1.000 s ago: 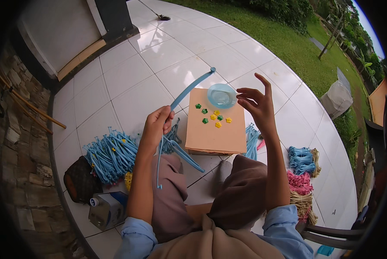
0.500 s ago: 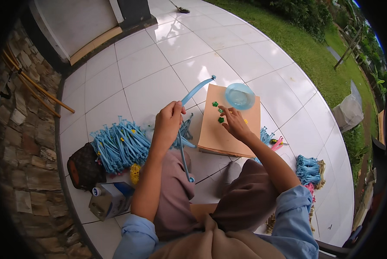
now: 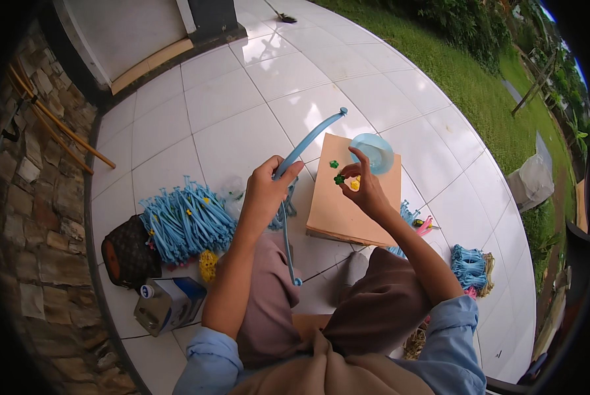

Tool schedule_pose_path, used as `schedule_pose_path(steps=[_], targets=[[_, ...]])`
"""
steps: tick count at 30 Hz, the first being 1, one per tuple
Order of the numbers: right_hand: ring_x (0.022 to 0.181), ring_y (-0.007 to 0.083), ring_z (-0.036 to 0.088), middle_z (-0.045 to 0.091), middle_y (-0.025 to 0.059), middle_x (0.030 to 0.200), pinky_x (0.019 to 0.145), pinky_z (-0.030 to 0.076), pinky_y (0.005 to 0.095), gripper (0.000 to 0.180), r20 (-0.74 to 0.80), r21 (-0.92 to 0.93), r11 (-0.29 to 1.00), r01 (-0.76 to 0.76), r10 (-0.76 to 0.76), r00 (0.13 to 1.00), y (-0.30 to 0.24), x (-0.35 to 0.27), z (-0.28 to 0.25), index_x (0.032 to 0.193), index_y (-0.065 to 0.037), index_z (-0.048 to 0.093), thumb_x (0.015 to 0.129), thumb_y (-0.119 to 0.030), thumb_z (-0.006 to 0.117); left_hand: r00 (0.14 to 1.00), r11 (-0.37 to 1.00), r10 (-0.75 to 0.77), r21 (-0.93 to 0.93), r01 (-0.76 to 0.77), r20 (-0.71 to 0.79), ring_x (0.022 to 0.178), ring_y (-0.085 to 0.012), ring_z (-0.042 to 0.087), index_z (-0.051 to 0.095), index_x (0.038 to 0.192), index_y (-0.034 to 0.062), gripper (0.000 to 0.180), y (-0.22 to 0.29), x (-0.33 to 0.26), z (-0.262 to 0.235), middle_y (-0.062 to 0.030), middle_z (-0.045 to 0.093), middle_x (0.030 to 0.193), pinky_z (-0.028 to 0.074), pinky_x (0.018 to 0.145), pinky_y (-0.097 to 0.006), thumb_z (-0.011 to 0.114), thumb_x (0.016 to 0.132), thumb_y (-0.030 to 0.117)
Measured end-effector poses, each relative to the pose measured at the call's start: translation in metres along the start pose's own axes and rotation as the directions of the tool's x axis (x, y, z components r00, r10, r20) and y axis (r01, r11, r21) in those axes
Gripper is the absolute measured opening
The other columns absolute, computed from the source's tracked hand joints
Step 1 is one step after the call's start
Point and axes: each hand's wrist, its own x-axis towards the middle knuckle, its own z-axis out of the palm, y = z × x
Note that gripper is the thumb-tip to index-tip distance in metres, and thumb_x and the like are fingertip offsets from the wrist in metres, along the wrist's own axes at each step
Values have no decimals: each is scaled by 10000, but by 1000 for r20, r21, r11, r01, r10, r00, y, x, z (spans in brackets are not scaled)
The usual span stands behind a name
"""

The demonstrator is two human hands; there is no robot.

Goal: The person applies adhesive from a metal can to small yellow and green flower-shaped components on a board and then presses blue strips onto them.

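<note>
My left hand [image 3: 266, 197] is closed round a light-blue rubber flip-flop strap [image 3: 311, 139]. One knobbed end points up and away; the other part hangs down to my knee. Over the cardboard box [image 3: 337, 210], my right hand [image 3: 372, 195] pinches a small green flower-shaped piece [image 3: 339, 178] between thumb and finger, the other fingers raised. Another green flower piece [image 3: 334, 164] lies on the box top. A yellow piece [image 3: 355, 185] shows between my right thumb and fingers, and I cannot tell if they touch it. Behind them stands a translucent blue bowl [image 3: 372, 155].
Left of my legs are a large heap of blue straps [image 3: 186, 220], a yellow bundle [image 3: 208, 265], a brown bag [image 3: 131, 251] and a metal can [image 3: 169, 304]. Banded blue straps [image 3: 469, 263] lie at the right. A stone wall [image 3: 44, 263] borders the left.
My right hand has closed its finger and thumb on a green flower piece and lifted slightly. My left hand has shifted a little to the right with the strap.
</note>
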Motion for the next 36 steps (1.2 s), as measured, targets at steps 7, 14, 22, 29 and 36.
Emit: schedule_pose_path(steps=[7, 14, 22, 29, 36], targets=[[873, 224, 579, 602, 103, 899, 842, 449, 353, 782, -120, 18, 981, 195, -191, 974, -102, -2, -25, 1353, -88, 201, 724, 42, 647, 991, 988, 32, -152, -12, 127, 458, -20, 384, 573, 776, 35, 244, 1, -4, 7, 25, 501, 624, 285, 446, -174, 665, 809, 259], [909, 242, 596, 612, 114, 919, 858, 453, 374, 777, -178, -17, 959, 281, -280, 943, -112, -10, -29, 1341, -67, 197, 725, 36, 659, 969, 975, 4, -216, 50, 246, 462, -18, 406, 551, 831, 67, 229, 8, -13, 14, 22, 515, 605, 281, 433, -161, 692, 781, 240], [956, 259, 564, 605, 94, 919, 828, 463, 367, 673, -213, -128, 908, 399, -418, 883, -115, -14, -34, 1274, -68, 322, 713, 20, 684, 965, 952, -23, -289, 100, 260, 461, -20, 408, 521, 821, 95, 220, 10, -14, 16, 35, 508, 615, 266, 428, -155, 712, 753, 181], [882, 252, 558, 593, 72, 877, 749, 468, 356, 451, -109, -318, 846, 428, -481, 870, -114, -16, -37, 1099, -58, 493, 700, 40, 679, 951, 925, -34, -351, 147, 307, 469, -17, 405, 498, 813, 109, 229, 8, -13, 18, 37, 503, 629, 269, 439, -154, 709, 757, 180], [813, 168, 569, 589, 71, 829, 713, 464, 288, 515, -426, -22, 958, 286, -268, 864, -115, -13, -35, 1160, -43, 394, 735, 28, 676, 967, 914, 9, -394, 96, 256, 471, -27, 391, 509, 899, 63, 174, 15, -14, 27, -81, 602, 753, 298, 456, -153, 591, 848, 208]])
